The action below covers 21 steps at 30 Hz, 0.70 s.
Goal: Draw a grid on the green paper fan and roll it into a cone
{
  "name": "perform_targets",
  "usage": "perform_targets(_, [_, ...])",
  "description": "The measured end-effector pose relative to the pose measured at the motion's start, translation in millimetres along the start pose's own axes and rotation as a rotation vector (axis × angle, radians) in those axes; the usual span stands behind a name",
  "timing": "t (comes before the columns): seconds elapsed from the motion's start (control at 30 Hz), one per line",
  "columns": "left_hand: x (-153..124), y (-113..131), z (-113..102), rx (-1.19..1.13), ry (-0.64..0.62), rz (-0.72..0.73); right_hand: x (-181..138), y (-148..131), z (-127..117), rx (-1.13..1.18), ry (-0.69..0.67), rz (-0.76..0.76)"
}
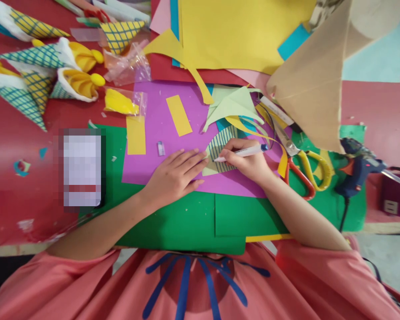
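My right hand is closed around a white pen with a blue cap, its tip touching a pale green paper piece with dark stripes. My left hand lies flat with fingers stretched out, pressing on the purple sheet beside the striped piece, its fingertips at that piece's left edge. The purple sheet lies on green paper.
Red and yellow scissors and a blue glue gun lie to the right. Yellow strips, pale green scraps, large yellow sheets, a brown paper cone, checked paper cones and a blurred phone crowd the red table.
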<state>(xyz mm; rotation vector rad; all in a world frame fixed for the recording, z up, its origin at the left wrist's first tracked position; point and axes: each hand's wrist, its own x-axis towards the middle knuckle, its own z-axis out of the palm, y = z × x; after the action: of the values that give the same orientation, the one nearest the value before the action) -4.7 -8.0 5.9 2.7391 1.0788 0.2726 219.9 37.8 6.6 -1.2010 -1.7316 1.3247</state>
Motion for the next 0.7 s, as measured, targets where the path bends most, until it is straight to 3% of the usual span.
perform_targets(0.23, [0.0,-0.2,0.6,0.014,0.003,-0.008,-8.9,-1.8,0.3,0.039,0.242,-0.189])
perform_targets(0.43, [-0.3,-0.7,1.1,0.011,0.002,-0.025,-6.5,1.0,1.6,-0.056,0.047,-0.131])
perform_targets(0.7, [0.5,0.0,0.1,0.03,0.014,-0.027,-3.5,2.6,2.7,-0.075,0.032,-0.05])
